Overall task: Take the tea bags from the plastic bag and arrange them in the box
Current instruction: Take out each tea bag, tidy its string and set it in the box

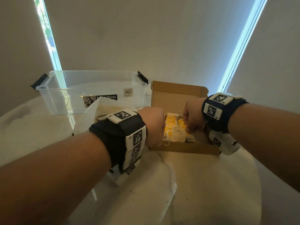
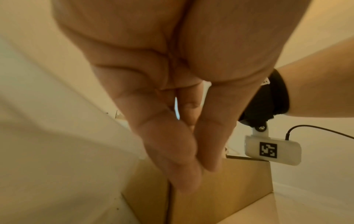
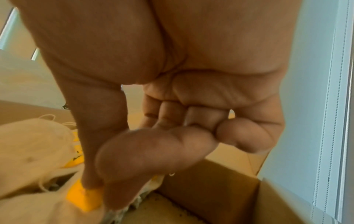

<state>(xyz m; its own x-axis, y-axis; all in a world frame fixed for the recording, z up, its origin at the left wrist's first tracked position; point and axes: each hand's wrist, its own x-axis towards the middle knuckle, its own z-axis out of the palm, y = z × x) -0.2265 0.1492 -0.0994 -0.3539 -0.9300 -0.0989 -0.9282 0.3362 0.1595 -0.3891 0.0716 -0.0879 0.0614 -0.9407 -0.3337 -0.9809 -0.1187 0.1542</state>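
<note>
Your right hand (image 3: pixel 153 151) pinches a yellow tag (image 3: pixel 84 198) among the tea bags (image 1: pixel 174 130) lying in the cardboard box (image 1: pixel 178 95). Your left hand (image 2: pixel 172 136), fingers straight and together, touches the box's near-left corner. The plastic bag (image 1: pixel 90 114) lies left of the box.

Daylight enters through two narrow bright strips beside drawn blinds (image 1: pixel 146 38), one at the upper left and one at the upper right of the head view; both strips are blown out to white-blue. The room between them is dim and evenly lit, with a warm cast on the worktop (image 1: pixel 203 184). Both forearms lie in shadow. Straight edges bend outward toward the frame borders. A clear tub (image 1: pixel 90 88) shows faint glare. In the wrist views the left hand (image 2: pixel 172 136) and right hand (image 3: pixel 153 151) fill the frame, soft and blurred, tinted orange-brown, with backgrounds out of focus.
</note>
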